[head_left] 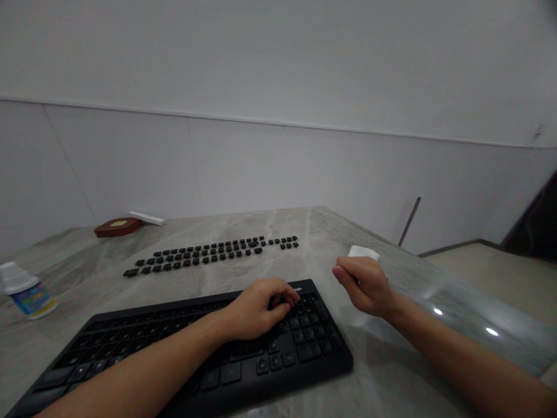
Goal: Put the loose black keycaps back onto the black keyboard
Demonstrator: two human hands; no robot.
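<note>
Keyboard (pixel 247 371) lies on table (pixel 308 264), keycaps (pixel 213 251) in rows beyond. Your left hand (pixel 261 307) bends over the keypad (pixel 309 334), pinch unclear; your right hand (pixel 362 283) is clenched, any contents hidden. Step: apparently keypad work; next move likely calls for fingertip precision.

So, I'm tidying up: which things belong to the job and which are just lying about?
Likely the job:
keyboard, under the left hand
loose keycaps

Seemingly lying about:
white-capped bottle
brown item
white bar
white item by the right hand (unsure)
</note>
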